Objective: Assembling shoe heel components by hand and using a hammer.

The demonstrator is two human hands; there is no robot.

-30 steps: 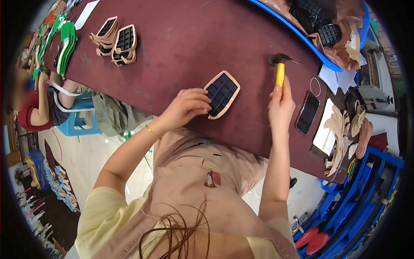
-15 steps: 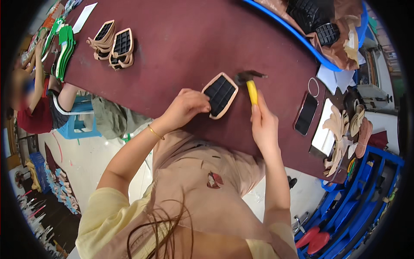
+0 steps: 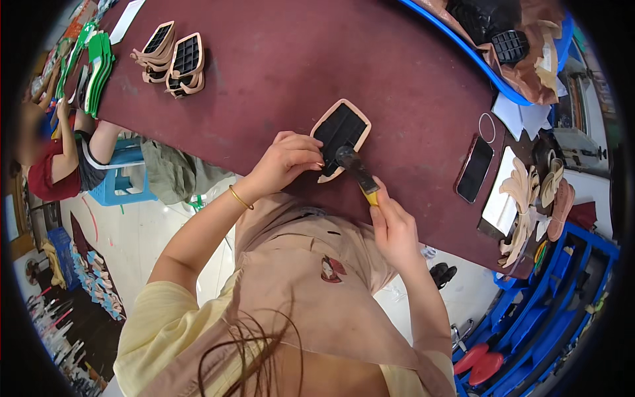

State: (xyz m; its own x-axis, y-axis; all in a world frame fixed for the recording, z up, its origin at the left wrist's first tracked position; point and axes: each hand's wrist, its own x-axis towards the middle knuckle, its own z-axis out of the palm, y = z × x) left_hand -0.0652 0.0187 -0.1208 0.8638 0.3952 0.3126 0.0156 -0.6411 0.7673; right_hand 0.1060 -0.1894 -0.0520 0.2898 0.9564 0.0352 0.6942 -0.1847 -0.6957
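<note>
Black panel with a tan rim [image 3: 338, 127] lies on the dark red table [image 3: 264, 73] before the person. The left hand [image 3: 286, 160] bends its fingers at the panel's left edge; whether they grip it is unclear. The right hand [image 3: 395, 231] is wrapped round a yellow-handled hammer [image 3: 360, 176], its head over the panel's lower right.

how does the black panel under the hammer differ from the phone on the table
The black panel has a pale tan rim; the phone has only a thin edge. The panel's face is ribbed, while the phone's looks smooth and glossy. The panel has the left hand at its side and the hammer head over it; the phone is clear of hands and tools. Both are dark-faced and lie on the maroon table.
</note>
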